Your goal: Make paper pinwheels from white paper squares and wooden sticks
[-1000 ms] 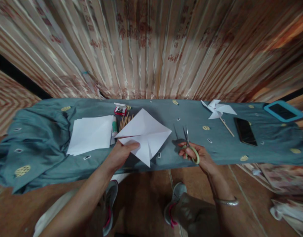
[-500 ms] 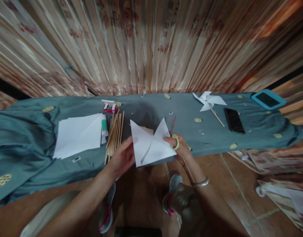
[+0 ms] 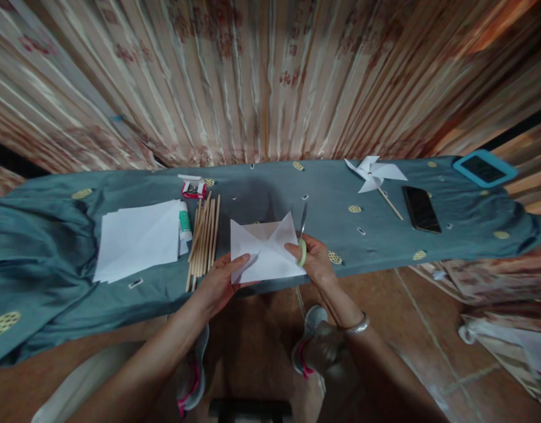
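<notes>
A white sheet of paper [image 3: 270, 263], slit from its corners toward the middle, is held over the table's front edge. My left hand [image 3: 219, 281] grips its left side, thumb on top and fingers underneath. At the right side, my right hand [image 3: 315, 258] pinches the paper with the thumb on top. That same hand carries scissors [image 3: 303, 220] with pale green handles, blades pointing away from me. Left of the paper lies a bundle of wooden sticks [image 3: 204, 241]. A finished white paper pinwheel [image 3: 378, 173] on a stick rests to the right.
A stack of white paper [image 3: 138, 241] lies at the left beside a green-and-white glue stick [image 3: 184, 220]. Behind the sticks sits an open red box [image 3: 193, 188]. At the right are a black phone [image 3: 420, 209] and a blue-framed tablet [image 3: 485, 168]. Curtains [image 3: 270, 82] hang behind the cloth-covered table [image 3: 327, 182].
The paper has tilted flatter and moved slightly back and left. My left thumb has come over onto its top face. The scissors have shifted a little left with my right hand.
</notes>
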Available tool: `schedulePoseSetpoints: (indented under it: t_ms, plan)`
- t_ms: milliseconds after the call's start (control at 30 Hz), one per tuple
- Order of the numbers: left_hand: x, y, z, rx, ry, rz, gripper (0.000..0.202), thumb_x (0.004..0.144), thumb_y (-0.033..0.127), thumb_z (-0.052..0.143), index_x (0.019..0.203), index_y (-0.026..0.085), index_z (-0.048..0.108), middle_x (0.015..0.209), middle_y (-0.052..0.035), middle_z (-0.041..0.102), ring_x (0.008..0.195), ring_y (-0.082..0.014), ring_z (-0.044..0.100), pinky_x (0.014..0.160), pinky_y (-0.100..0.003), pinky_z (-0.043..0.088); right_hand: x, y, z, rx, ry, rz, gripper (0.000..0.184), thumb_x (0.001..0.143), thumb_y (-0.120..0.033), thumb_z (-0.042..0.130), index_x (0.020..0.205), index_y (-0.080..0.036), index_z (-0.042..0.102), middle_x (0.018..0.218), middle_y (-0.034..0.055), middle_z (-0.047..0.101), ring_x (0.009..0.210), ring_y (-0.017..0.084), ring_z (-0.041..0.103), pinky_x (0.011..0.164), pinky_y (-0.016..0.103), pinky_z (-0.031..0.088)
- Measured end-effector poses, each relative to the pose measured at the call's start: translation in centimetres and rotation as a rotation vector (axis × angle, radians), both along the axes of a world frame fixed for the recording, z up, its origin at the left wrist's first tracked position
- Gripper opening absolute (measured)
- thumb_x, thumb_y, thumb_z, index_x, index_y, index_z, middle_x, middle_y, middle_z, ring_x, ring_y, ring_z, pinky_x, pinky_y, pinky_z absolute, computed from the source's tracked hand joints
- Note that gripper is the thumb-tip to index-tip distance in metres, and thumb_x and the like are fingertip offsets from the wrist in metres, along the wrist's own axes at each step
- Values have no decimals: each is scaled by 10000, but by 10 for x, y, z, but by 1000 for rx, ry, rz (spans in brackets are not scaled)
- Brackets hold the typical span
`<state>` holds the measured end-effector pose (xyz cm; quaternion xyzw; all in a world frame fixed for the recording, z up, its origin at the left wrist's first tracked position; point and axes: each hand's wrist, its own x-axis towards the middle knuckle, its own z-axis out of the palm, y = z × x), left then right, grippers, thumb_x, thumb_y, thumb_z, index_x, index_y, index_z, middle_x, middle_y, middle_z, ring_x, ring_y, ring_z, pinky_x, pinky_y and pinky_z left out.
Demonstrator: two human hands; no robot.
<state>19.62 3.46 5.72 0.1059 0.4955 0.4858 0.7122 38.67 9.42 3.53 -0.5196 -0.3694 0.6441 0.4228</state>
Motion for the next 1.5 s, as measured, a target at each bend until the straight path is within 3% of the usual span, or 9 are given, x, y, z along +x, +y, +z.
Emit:
schedulePoseSetpoints:
  t_ms: [200,367,567,667,833,1000,1200,1500]
  plan:
    - [-3,-2,17,104,-273,122,406,789,434,649,1069,141,640,1102,-125,699,994,-265,677,858,-395,575,-5,-4,1,-33,124,-150,375,474,-339,841,777,-178,692,630,-30,673,547,106,542,540,229,423]
    - [12,-7,13,100,-217,106,423,805,278,670,1206,172,583,1116,-94,701,1006,-216,669,904,-356,553,-15,-11,-1,4,124,-124,312,515,-331,817,748,-188,666,662,-35,661,568,104,528,557,231,420]
    - [15,4,6,3,-90,229,340,900,189,545,1240,188,544,1157,-84,684,966,-205,685,878,-377,577,-23,-17,2,84,-29,47,348,550,-425,814,718,-187,623,587,-44,602,518,95,478,495,226,380]
    - [6,13,9,14,-89,271,325,914,191,521,1238,170,540,1125,-99,695,941,-201,692,871,-382,581,-18,-23,9,89,-33,166,409,644,-521,753,825,-173,638,634,-6,642,542,112,535,474,225,376]
    - [-14,24,19,129,-84,354,360,897,209,561,1256,199,529,1131,-87,696,978,-207,687,905,-410,561,-5,-39,15,21,38,508,496,737,-594,668,972,-159,631,725,45,681,597,130,599,462,223,395]
    - [-20,29,26,176,-67,390,311,908,231,547,1213,172,561,1107,-95,706,1045,-232,662,925,-440,548,-4,-51,19,12,58,763,548,752,-610,656,1060,-157,623,809,59,690,686,148,629,594,263,484]
    - [-10,28,28,231,-40,381,295,898,212,555,1191,176,570,1134,-96,699,1094,-240,642,940,-433,538,-11,-55,23,61,58,749,524,757,-612,651,1035,-168,649,807,60,686,686,144,616,655,282,492]
    - [-8,29,26,255,-21,381,354,857,235,626,1202,188,562,1145,-101,698,1093,-250,645,931,-417,543,-8,-52,18,89,41,738,530,744,-604,671,1038,-164,642,777,51,681,656,139,609,606,267,488]
